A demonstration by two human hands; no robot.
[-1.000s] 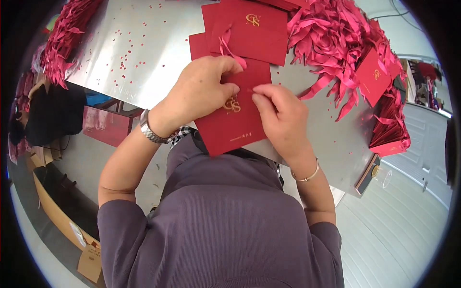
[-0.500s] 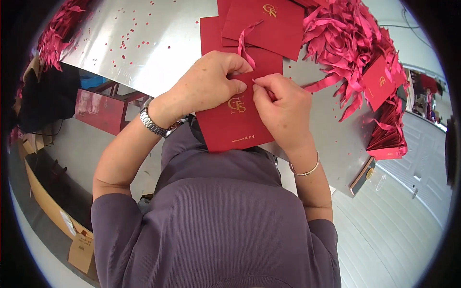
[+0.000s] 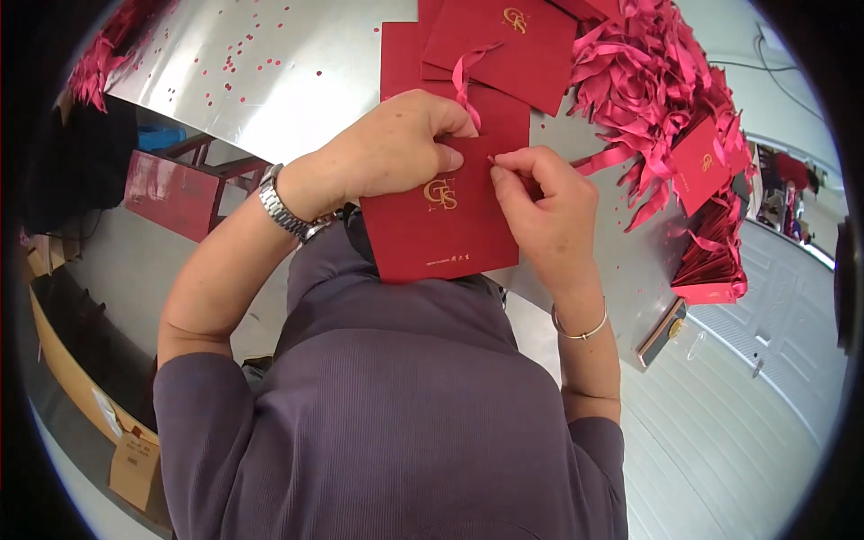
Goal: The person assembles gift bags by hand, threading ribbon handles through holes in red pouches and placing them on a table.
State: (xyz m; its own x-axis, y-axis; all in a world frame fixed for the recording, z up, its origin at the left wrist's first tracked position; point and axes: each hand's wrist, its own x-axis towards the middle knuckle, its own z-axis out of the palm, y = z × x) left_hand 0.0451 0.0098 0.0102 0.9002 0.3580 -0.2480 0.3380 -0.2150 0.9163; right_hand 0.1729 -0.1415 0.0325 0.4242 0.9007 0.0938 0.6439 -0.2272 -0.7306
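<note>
A flat red paper gift bag (image 3: 445, 236) with gold print lies in front of me, its lower edge reaching past the table edge toward my lap. My left hand (image 3: 400, 148) is closed on the bag's upper part, thumb on the front face and the other fingers behind. A pink ribbon (image 3: 463, 79) loops up from behind that hand. My right hand (image 3: 551, 202) is pinched at the bag's upper right, with a small pink ribbon tip showing at the fingertips. Where the ribbon passes through the bag is too small to make out.
More flat red bags (image 3: 499, 45) lie beyond my hands. A large heap of pink ribbons (image 3: 630, 85) and stacked bags (image 3: 711, 256) fill the right side. Red paper dots (image 3: 229, 67) are scattered on the metal table (image 3: 297, 117). A red stool (image 3: 175, 193) stands at left.
My right hand has moved slightly right, away from my left hand, drawing the ribbon tip with it. The left hand keeps its hold on the bag. The whole view has shifted a little.
</note>
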